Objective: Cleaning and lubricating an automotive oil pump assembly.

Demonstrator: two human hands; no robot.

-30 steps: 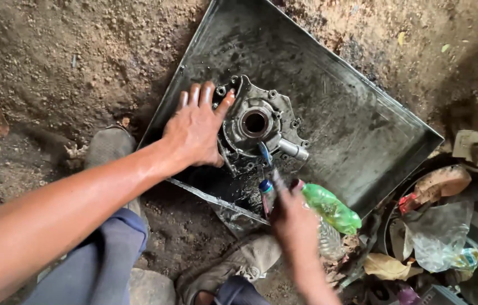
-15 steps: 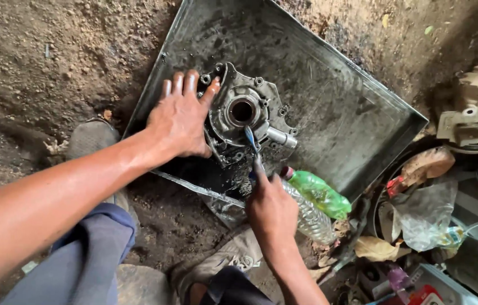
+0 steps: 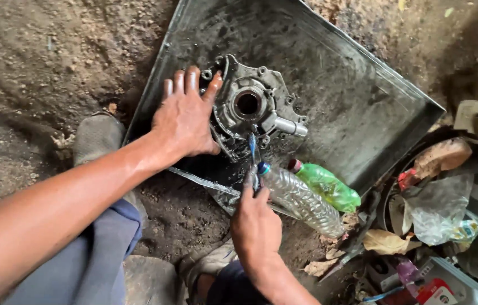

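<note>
Left hand [image 3: 185,121] open, palm down, fingers spread, pressing on left edge of grimy metal pump housing [image 3: 253,110] that lies in dark metal tray [image 3: 363,107]. Right hand [image 3: 256,223] closed around thin blue-tipped tool [image 3: 252,148], tip touching housing's lower edge just above the hand. 2 plastic bottles just right of right hand: clear one [image 3: 301,200] touching it, green one [image 3: 326,186] beyond. Dirt ground [image 3: 35,62] left of left hand
</note>
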